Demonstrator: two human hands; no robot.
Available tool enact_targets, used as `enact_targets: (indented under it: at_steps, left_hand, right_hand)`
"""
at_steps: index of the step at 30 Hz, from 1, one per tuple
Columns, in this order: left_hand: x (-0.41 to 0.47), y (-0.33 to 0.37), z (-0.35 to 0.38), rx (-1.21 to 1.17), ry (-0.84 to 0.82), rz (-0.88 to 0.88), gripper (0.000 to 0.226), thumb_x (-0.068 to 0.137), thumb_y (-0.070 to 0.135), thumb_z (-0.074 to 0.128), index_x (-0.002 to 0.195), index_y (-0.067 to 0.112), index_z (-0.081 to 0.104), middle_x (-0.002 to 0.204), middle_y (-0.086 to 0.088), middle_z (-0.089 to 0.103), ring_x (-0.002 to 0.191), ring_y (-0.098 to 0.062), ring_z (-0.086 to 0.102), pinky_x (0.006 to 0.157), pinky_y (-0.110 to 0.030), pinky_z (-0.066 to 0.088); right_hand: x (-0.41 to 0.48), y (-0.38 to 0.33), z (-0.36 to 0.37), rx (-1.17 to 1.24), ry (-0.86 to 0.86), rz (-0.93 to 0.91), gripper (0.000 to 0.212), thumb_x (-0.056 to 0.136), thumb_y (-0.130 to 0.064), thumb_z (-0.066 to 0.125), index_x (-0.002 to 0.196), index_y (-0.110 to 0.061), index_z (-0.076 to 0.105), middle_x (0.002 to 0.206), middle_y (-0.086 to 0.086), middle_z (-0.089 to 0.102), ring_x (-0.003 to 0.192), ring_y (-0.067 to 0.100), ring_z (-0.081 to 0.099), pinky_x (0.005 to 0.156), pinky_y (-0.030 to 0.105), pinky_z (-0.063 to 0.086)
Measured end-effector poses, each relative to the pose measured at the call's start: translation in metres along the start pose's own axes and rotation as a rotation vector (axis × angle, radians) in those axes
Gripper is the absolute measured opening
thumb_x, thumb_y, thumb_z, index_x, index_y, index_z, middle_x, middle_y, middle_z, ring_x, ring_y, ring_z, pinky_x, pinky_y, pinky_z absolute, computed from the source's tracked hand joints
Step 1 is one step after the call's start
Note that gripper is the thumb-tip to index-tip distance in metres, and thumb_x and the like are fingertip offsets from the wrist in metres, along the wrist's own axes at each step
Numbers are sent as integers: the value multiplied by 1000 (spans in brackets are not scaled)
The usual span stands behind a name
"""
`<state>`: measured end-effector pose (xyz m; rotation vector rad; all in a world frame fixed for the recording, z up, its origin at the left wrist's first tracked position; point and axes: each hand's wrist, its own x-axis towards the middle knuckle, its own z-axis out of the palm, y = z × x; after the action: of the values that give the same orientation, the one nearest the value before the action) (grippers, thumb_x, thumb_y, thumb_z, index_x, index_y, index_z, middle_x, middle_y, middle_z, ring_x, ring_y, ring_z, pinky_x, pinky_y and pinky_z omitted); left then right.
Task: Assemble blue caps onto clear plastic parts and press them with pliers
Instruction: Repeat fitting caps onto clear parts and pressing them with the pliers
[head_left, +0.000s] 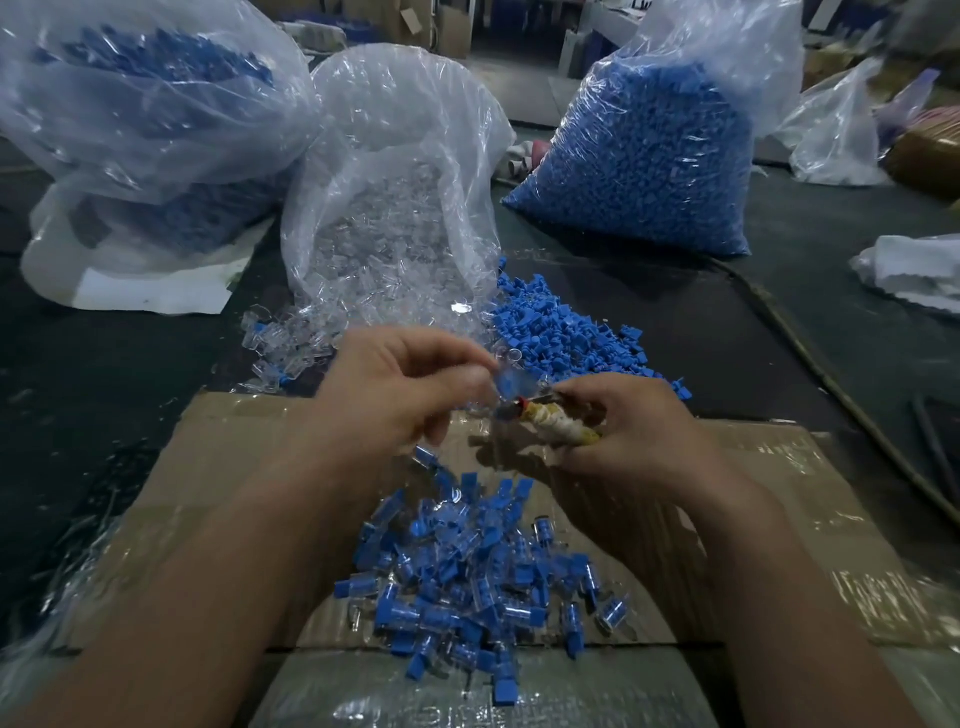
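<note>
Forearms reach in from the bottom edge over a taped cardboard (234, 467) sheet. Just above it the left hand (395, 384) pinches a clear part (506, 384) between thumb and fingertips, the other fingers curled under. The part is blurred, and some blue shows inside it. The right hand (639, 426) is wrapped round the pliers (556, 423), whose handles are bound in pale tape. The nose of the pliers meets the lower end of the part, but the blur hides whether the jaws are biting on it. The two hands are close together, joined only through the part and the tool.

Below the hands, on the cardboard, lies a pile (467, 587) of clear pieces with blue caps fitted. It reaches down to the near edge of the sheet.

Beyond the hands, on the dark table (104, 389), loose caps (561, 338) are heaped to the right. Loose clear parts (291, 343) spill to the left from the mouth of the middle bag (389, 208), which is full of them. To its right stands a bag of blue caps (649, 156). At far left is a left bag (145, 104), crumpled, with blue pieces in it. A thin cable (831, 374) runs along the table on the right.
</note>
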<state>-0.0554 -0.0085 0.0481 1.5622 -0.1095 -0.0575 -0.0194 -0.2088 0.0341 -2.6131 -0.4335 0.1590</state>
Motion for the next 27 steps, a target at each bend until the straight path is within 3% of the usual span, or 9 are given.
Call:
enact_targets:
  at_steps: [3,6,11,13,15,18,21,24,27]
  left_hand:
    - [-6,-1,12,211,-277,-18,8,62,23,73,67,17,71,56,6,65,42,1,47,41,-9,37]
    - [-5,-7,21,369,-337,67,12,70,10,76,70,21,71,57,13,65,48,5,54,48,-5,38]
    - [-5,-9,21,397,-464,105,9,72,15,75,74,24,73,61,16,67,48,10,53,47,-3,36]
    - [-1,-10,16,345,-349,80,12,71,15,73,69,26,72,59,15,66,48,7,53,47,-5,39]
    - [8,-18,7,307,-83,45,12,70,14,71,67,26,70,64,9,68,57,-2,61,55,-13,51]
    - [21,-33,-5,259,259,-36,14,76,4,69,70,17,69,71,-2,67,74,-23,67,71,-42,58]
    - [29,-46,-9,400,314,-54,18,78,4,68,78,22,67,81,1,66,82,-22,65,81,-45,54]
    - [34,-52,-10,725,273,20,17,80,10,67,94,20,69,86,11,59,86,-11,59,82,-29,47]
    - [36,-54,-10,823,254,73,28,80,12,68,107,19,66,94,10,57,84,-3,50,78,-20,36]
  right_hand:
    - [1,0,2,-47,-51,24,44,65,-33,78,105,-31,60,84,-21,51,83,3,49,76,29,43]
    - [2,-1,3,-85,-37,27,54,63,-36,79,113,-29,58,89,-18,50,89,7,50,81,32,43]
    - [3,0,4,-104,-35,16,65,62,-38,80,121,-28,55,94,-18,47,93,6,48,85,30,41]
    - [3,1,4,-87,-35,13,65,60,-38,82,118,-28,55,90,-21,46,90,3,49,80,26,41]
    - [3,2,3,-47,-59,10,65,58,-38,83,116,-29,56,85,-25,45,82,-5,46,69,17,35]
    - [2,4,3,-44,-116,-2,68,57,-41,82,118,-30,54,87,-27,43,80,-8,42,63,12,29]
    - [2,5,2,-112,-120,-7,72,58,-46,81,122,-29,52,101,-18,50,89,2,44,71,20,35]
    - [2,6,3,-145,-113,-2,77,59,-49,78,127,-26,49,103,-15,46,95,5,41,80,26,34]
    - [3,9,3,-160,-119,8,81,59,-53,77,129,-26,47,106,-15,47,97,5,39,83,26,34]
